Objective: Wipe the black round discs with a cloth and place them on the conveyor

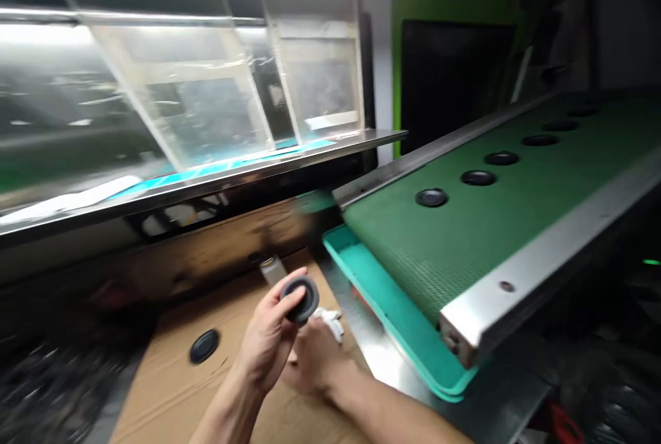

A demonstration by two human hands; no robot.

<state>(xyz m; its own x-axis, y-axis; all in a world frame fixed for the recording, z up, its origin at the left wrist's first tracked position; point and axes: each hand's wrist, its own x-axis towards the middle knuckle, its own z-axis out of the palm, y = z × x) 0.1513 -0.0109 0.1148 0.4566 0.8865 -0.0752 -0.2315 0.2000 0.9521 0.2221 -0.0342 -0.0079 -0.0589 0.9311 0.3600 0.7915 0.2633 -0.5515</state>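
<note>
My left hand is closed on a black round rubber part with a raised rim, the thumb lying across its middle. Just behind and below it, my right hand is curled and blurred. A crumpled white cloth sticks out from its far side, seemingly gripped in the fingers, which are mostly hidden. Another black round part lies flat on the brown cardboard to the left. Beyond the hands stands a small light-coloured container.
A green conveyor belt on the right carries several black round parts in a row. Under its near end sits a teal tray. A metal ledge with clear panels runs along the left. Dark piled items lie at lower left.
</note>
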